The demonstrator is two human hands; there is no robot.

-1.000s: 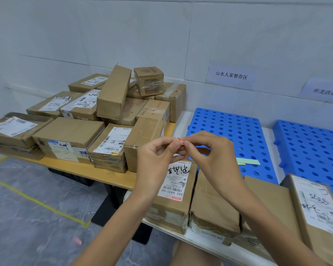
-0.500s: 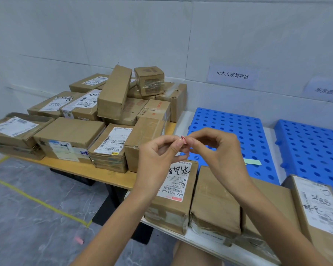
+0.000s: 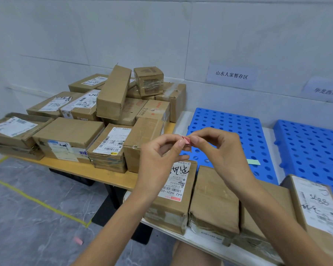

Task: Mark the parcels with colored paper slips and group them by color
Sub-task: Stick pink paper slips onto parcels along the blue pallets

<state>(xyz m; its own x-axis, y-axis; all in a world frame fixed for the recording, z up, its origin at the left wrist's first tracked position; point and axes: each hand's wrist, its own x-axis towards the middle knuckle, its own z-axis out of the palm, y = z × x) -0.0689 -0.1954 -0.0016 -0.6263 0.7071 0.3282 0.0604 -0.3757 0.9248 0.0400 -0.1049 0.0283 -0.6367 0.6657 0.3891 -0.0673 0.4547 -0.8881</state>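
Both of my hands are raised in front of me over the near row of parcels. My left hand [image 3: 158, 158] and my right hand [image 3: 221, 150] pinch a small pink paper slip [image 3: 186, 140] between their fingertips. Below them lies a brown parcel with a white label [image 3: 173, 191], and more brown parcels [image 3: 213, 200] lie side by side to its right. A green paper slip [image 3: 253, 162] lies on the blue pallet [image 3: 236, 127]. A pile of unmarked cardboard parcels [image 3: 112, 116] fills the wooden table [image 3: 108, 174] at the left.
A second blue pallet [image 3: 311, 143] lies at the far right by the wall. Two paper signs [image 3: 231, 75] hang on the white wall. A pink slip [image 3: 78, 240] lies on the grey floor, which has yellow tape lines [image 3: 38, 203].
The hands have shifted slightly to the right while working the pink slip, and more of the slip shows between the fingertips now. The parcels have not moved.
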